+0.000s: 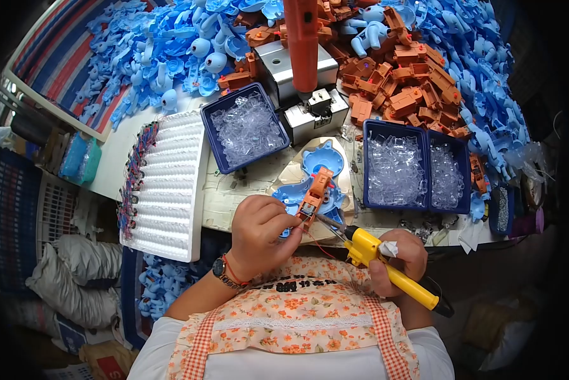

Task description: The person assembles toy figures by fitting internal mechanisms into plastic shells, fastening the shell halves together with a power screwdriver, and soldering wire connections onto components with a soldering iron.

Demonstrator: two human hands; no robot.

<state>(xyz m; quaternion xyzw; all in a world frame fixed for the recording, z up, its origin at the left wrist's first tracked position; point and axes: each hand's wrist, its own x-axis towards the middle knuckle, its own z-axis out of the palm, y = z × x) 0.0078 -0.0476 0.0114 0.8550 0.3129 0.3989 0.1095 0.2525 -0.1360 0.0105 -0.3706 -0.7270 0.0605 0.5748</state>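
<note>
My right hand (401, 259) is wrapped round a yellow soldering gun (386, 266), its metal tip pointing left at an orange plastic housing (318, 190). That housing lies in a light-blue toy body shell (323, 159), which sits in a pale fixture (346, 178). My left hand (265, 231) has thumb and fingers closed at the housing's lower end, close to the soldering tip. A thin red wire (320, 246) trails from there toward the apron. Small parts inside the housing are partly hidden by my left fingers.
Blue bins of clear plastic pieces (246, 130) (395, 166) flank the fixture. A white ridged tray (167, 183) with wired parts stands left. Behind are a metal device (313, 117) under a red-brown post (302, 47), orange housings (405, 82) and blue toy shells (151, 50).
</note>
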